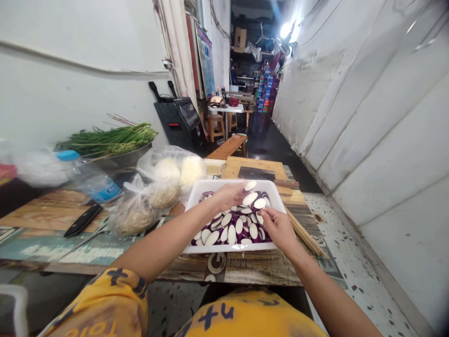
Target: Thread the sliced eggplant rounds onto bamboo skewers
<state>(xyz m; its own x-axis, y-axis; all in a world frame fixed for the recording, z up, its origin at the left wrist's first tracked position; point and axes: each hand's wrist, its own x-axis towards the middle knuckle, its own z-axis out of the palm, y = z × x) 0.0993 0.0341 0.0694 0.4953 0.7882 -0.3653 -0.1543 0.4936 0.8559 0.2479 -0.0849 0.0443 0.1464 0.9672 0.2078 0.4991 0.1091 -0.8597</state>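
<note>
A white rectangular tray on the wooden table holds several oval eggplant slices, white with purple skin. My left hand hovers over the tray's far side, its fingers pinched on one eggplant slice. My right hand is at the tray's right edge, fingers curled near another slice; a thin skewer seems to run through the slices between my hands, but it is hard to make out.
A bundle of bamboo skewers lies right of the tray. Behind it sit a cutting board and a cleaver. Left: plastic bags of buns, a black-handled knife, a water bottle, green chives.
</note>
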